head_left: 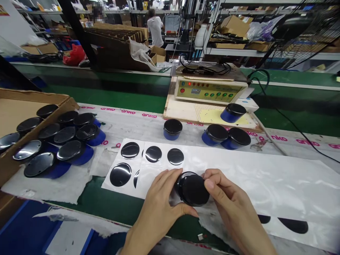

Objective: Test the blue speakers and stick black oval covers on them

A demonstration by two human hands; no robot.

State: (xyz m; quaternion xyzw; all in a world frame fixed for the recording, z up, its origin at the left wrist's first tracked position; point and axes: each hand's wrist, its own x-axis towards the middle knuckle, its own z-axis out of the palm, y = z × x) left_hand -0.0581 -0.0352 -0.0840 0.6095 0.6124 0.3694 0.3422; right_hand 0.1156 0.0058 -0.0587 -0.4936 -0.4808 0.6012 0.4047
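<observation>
Black, glossy and round, a disc (pixel 196 191) sits off-centre over a black-topped cap (pixel 180 186) between the hands; the right hand (pixel 231 194) pinches the disc's right edge, while the left hand (pixel 162 202) curves around the cap, thumb and fingers apart. Similar discs dot a white sheet (pixel 225 159); beyond stand blue black-topped cylinders (pixel 172 130) and a control box (pixel 209 90).

Black discs (pixel 120 174) look glossy, the white sheet (pixel 225 163) smooth
</observation>
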